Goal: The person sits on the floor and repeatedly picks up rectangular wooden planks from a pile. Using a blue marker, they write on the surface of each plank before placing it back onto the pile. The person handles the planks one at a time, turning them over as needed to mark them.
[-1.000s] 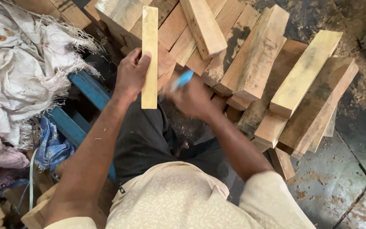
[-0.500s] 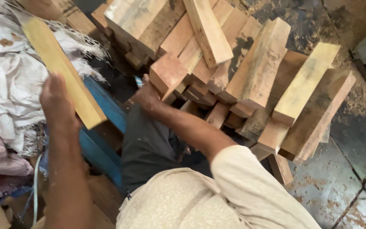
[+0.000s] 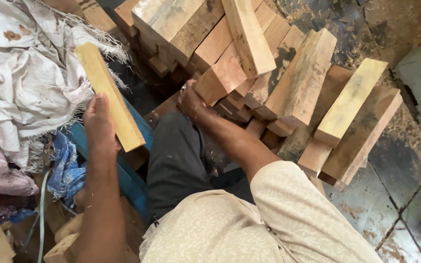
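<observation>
We've got the left hand (image 3: 99, 127) clamped on a thin pale slat (image 3: 109, 96) held out over the white sacking (image 3: 25, 73), right hand (image 3: 190, 101) gripping a reddish block (image 3: 222, 78) in the stack (image 3: 288, 83); looks mid-swap, block needs pulling free.

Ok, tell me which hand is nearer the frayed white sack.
Left. The left hand holds a pale wood strip right beside the frayed white sack; the right hand is farther off, at the stacked wood blocks.
</observation>
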